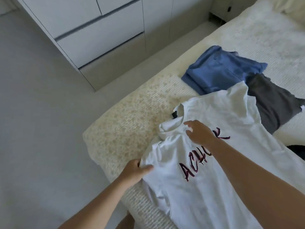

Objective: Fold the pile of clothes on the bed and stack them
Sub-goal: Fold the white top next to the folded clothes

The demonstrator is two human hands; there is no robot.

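A white T-shirt with dark red lettering lies face up near the corner of the bed, its collar pointing to the left. My left hand pinches the shirt's near shoulder edge between thumb and fingers. My right hand hovers over or rests on the chest just below the collar, fingers spread and relaxed, covering part of the lettering. A folded blue garment lies farther back on the bed. A grey garment lies unfolded beside it, partly under the shirt's far sleeve.
A dark garment peeks out at the right edge. A white wardrobe with drawers stands beyond the grey floor to the left. A pillow sits at the far right corner of the bed.
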